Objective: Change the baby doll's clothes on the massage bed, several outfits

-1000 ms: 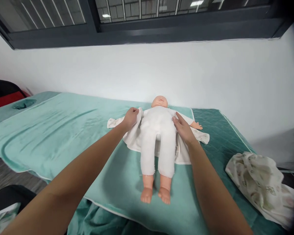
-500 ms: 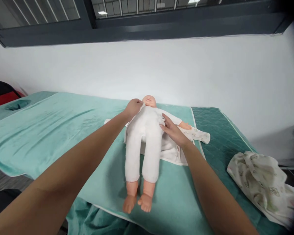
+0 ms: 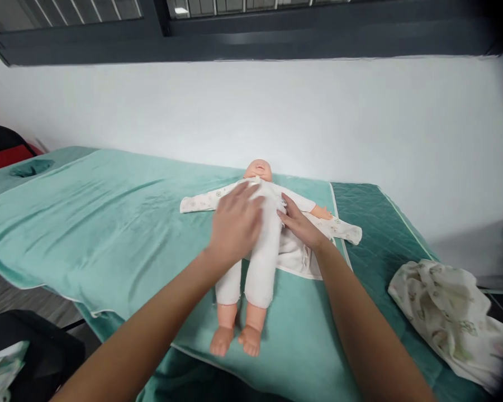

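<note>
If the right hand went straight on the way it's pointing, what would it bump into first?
Most likely the doll: the right hand points at its white-covered side and seems to be touching it, though the exact depth is hard to judge from this single view.

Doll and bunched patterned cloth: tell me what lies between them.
In the head view, a patterned sleeve, the right forearm, light green sheet and dark green quilted cover lie between the doll and the bunched cloth.

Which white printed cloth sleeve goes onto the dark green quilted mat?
In the picture, the right white printed sleeve overlaps the dark green quilted mat; the left sleeve lies on pale green cloth.
</note>
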### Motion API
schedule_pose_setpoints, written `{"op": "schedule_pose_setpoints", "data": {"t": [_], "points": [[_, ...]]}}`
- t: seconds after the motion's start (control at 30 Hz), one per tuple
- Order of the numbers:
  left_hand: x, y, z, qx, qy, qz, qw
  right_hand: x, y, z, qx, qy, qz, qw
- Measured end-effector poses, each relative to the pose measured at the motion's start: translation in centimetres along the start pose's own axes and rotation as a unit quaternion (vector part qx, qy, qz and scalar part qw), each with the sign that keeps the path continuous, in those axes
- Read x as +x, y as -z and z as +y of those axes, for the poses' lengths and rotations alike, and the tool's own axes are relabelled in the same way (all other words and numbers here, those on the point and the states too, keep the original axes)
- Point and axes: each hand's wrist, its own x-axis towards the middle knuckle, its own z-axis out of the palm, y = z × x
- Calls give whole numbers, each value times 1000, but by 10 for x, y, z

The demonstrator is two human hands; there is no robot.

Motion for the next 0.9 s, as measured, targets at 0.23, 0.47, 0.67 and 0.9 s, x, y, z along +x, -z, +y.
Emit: {"op": "schedule_pose_setpoints", "data": {"t": [0.23,0.47,0.67,0.9], "points": [[-49,-9,-91,-328,444,43,833,1,-1,-2,9,-20,-5,1000],[-50,-10,-90,-448,407,66,793,0,-1,-1,7,-20,-2,1000],[-68,-1,-95,-512,415,126,741,2,-1,-2,6,-13,-4,1000],[-55,-1,-59,-406,331,115,844,1,0,-1,-25,-11,3,1000]]}}
